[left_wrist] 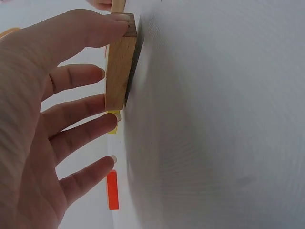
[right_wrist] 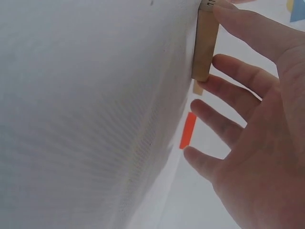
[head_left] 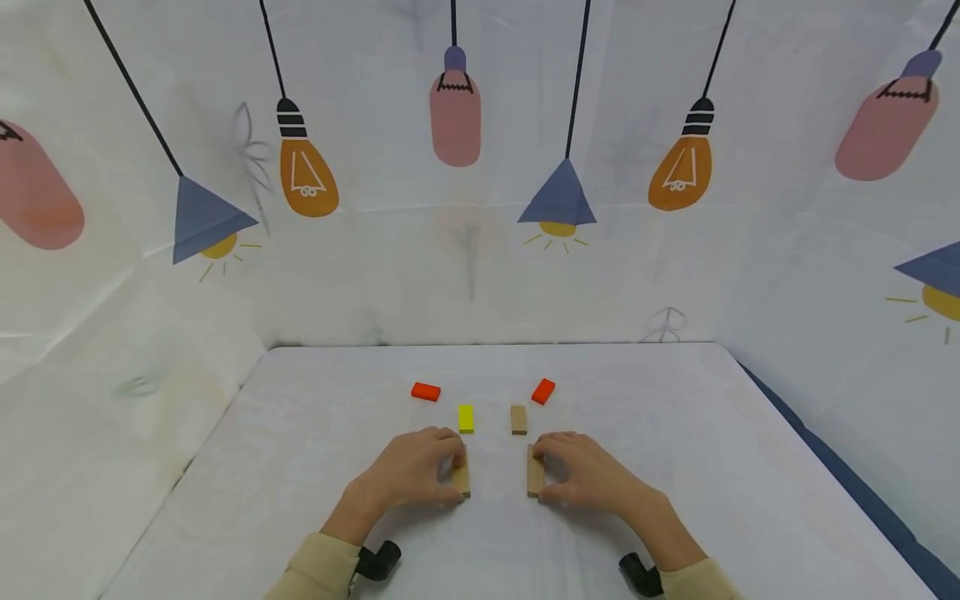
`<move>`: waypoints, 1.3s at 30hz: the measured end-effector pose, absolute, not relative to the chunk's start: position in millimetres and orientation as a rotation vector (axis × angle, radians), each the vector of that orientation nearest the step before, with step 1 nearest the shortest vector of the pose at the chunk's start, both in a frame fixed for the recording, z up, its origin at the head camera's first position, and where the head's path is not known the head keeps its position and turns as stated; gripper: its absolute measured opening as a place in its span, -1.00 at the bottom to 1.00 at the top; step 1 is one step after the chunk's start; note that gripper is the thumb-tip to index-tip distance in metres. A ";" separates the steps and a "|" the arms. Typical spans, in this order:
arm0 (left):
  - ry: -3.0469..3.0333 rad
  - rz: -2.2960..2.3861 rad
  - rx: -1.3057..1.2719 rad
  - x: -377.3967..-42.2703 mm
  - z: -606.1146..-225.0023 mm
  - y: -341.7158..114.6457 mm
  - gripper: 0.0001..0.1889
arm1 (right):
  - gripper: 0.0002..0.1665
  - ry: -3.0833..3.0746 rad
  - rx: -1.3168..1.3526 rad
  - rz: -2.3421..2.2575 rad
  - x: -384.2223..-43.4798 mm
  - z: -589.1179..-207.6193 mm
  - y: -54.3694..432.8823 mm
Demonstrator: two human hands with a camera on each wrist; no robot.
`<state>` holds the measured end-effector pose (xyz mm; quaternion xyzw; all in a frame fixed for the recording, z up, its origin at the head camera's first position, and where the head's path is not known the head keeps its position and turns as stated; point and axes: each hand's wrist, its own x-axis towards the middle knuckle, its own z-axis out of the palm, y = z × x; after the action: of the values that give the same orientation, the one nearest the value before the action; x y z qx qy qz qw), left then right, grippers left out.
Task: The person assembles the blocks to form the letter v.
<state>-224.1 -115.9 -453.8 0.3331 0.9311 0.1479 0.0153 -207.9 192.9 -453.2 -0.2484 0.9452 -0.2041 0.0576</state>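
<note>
My left hand [head_left: 414,467] pinches a long wooden block [left_wrist: 120,71] by its ends, the thumb on the near end and a fingertip at the far end. Opposite it, my right hand [head_left: 592,473] grips a second long wooden block [right_wrist: 205,45] the same way; dark marks show on that block's near end, under the thumb. The two blocks lie roughly parallel on the white table, with a gap between them. Just beyond the left block is a small yellow block [head_left: 466,418]. Past the right block lies a short wooden block [head_left: 518,419].
Farther back on the white table [head_left: 337,417] are two red blocks, one at the left [head_left: 426,391] and one tilted at the right [head_left: 543,391]. Behind the table's far edge hangs a white sheet [head_left: 390,275] printed with lamps and bulbs.
</note>
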 end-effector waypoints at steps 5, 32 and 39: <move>2.929 0.446 1.056 -224.4 -456.5 -112.6 -0.68 | -0.43 2.861 -0.768 -0.636 -207.2 -453.3 193.0; 2.979 0.383 1.037 -217.8 -457.7 -81.9 -0.68 | -0.43 2.872 -0.759 -0.639 -205.9 -455.5 193.9; 2.970 0.370 1.054 -215.6 -459.0 -77.5 -0.65 | -0.43 2.885 -0.773 -0.626 -206.0 -455.7 194.1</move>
<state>-215.6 -77.5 -459.0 0.3320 0.9359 0.1166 -0.0157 -206.0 194.1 -455.7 -0.2530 0.9445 -0.2049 0.0450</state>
